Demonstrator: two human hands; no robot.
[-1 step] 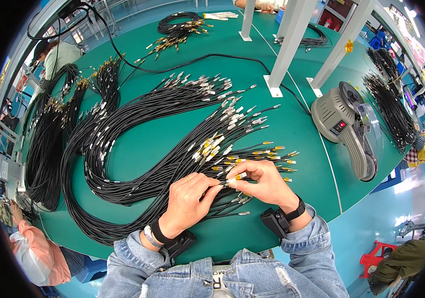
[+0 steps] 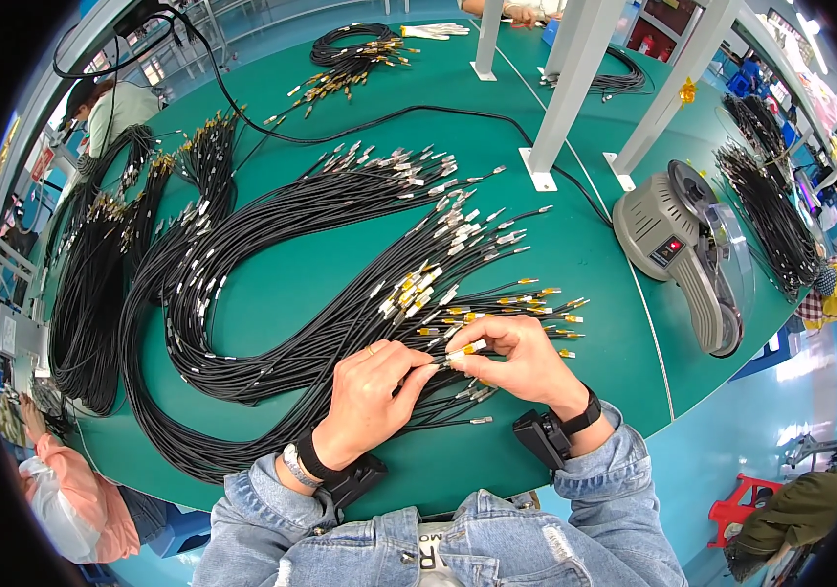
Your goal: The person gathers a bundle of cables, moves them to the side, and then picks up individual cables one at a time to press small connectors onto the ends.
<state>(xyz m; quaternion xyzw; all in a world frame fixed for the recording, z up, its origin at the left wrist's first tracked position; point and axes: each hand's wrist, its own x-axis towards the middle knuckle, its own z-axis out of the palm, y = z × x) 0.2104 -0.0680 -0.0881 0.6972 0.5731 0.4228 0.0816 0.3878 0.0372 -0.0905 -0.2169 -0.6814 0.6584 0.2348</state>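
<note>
A thick bundle of black cables (image 2: pixel 272 357) curves in a U over the green table, its white- and yellow-tagged ends (image 2: pixel 414 293) fanned out in front of me. Over these near ends, my left hand (image 2: pixel 374 391) pinches one cable between thumb and fingertips. Close against it, my right hand (image 2: pixel 516 357) pinches the same cable's end, where a small white and yellow tag (image 2: pixel 469 349) sticks out between the fingers. The fingertips of both hands nearly touch. My fingers hide part of the cable end.
A grey tape dispenser (image 2: pixel 668 235) stands to the right, its black cord (image 2: pixel 418 111) crossing the table. Grey metal posts (image 2: pixel 565 98) rise behind. More cable bundles lie left (image 2: pixel 96 303), far back (image 2: pixel 355 49) and far right (image 2: pixel 770 205). Other people sit around the table.
</note>
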